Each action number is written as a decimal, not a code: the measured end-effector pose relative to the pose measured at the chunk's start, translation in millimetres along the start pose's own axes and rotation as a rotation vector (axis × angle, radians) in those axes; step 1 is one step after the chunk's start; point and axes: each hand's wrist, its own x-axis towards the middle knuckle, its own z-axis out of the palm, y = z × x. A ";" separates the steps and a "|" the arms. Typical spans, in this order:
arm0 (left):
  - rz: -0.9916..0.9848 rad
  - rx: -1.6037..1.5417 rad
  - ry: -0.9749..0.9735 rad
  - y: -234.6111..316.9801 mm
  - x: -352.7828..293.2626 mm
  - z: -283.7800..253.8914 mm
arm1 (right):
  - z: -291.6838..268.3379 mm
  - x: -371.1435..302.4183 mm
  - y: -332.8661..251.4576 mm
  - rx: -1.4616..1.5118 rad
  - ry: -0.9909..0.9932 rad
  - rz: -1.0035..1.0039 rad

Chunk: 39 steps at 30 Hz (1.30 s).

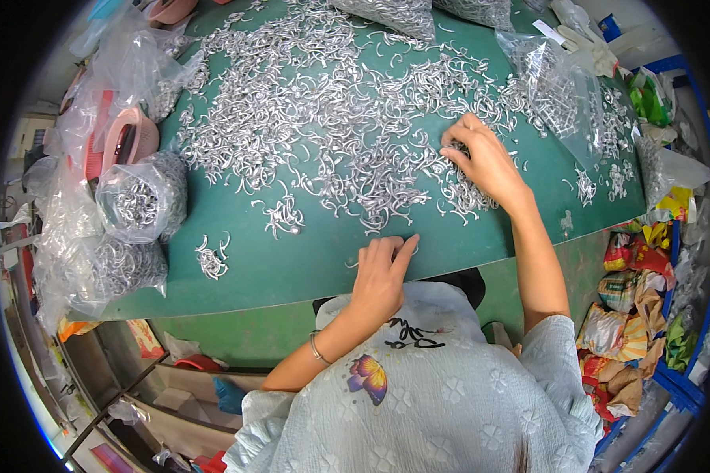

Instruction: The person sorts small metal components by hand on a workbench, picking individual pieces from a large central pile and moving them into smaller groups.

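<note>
**Silver hooks: pick small, gather at the near edge**

Silver metal hooks (pixel 331 118) lie spread thickly over your green table (pixel 292 268), tangled in clumps toward the middle and thin near your edge. Your right hand (pixel 485 162) rests on the dense patch, fingers curled down and pinching into the pieces; whether they have closed on one hook or several cannot be told from here. Your left hand (pixel 379 276) sits at the near edge, fingers bent together and thumb laid along them, seemingly closed over a few hooks, though what it holds is hidden.

Judging from the tangle, you will do best to lift from the loose fringe of a clump and not its core, so neighbours do not drag along. Keep the left hand low and close to the table edge, so nothing slips off into your lap. A small separate heap (pixel 211 260) lies to your left, near the filled clear bags (pixel 134 205); keep sorted pieces well apart from the main spread.
</note>
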 end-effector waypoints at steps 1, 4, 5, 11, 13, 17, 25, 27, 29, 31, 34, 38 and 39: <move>-0.005 0.005 0.004 -0.1 -0.4 -0.5 | -1.7 -1.8 -0.8 -0.013 0.001 0.055; -0.033 0.007 0.012 0.2 -1.1 -4.0 | -22.6 -14.3 1.3 -0.084 -0.011 0.222; -0.031 0.004 0.015 -0.1 -1.8 -4.0 | -29.1 -19.5 -4.9 -0.184 0.011 0.247; -0.021 -0.028 0.028 0.8 -0.5 -3.2 | -23.5 -14.0 -21.5 -0.060 0.054 0.205; -0.025 -0.017 0.008 2.6 -0.5 -5.9 | -29.4 -10.0 -19.0 -0.098 0.102 0.326; -0.033 -0.047 0.025 0.3 -2.4 1.2 | -8.5 -11.1 -17.2 -0.174 0.129 0.045; -0.515 -1.570 -0.050 -6.4 1.0 -31.4 | -18.0 -22.5 -0.7 0.084 0.112 0.156; -0.511 -1.843 -0.030 -13.9 1.3 -36.4 | -23.5 -26.1 -5.5 0.206 0.167 0.250; -0.501 -2.115 -0.007 -19.4 2.2 -39.5 | -22.6 -28.5 -10.4 0.471 0.210 0.344; -0.550 -1.886 0.083 -19.6 4.7 -41.1 | -14.6 -28.6 -13.0 0.878 0.243 0.428; -0.567 -1.839 0.059 -31.0 2.9 -35.8 | 0.1 -36.8 -13.0 1.377 0.005 0.443; -0.754 -1.958 -0.068 -16.4 22.5 -37.7 | 13.1 -43.7 -46.6 1.650 -0.181 0.521; -0.794 -1.957 -0.067 -10.7 26.9 -36.0 | 14.9 -45.2 -49.8 1.624 -0.187 0.506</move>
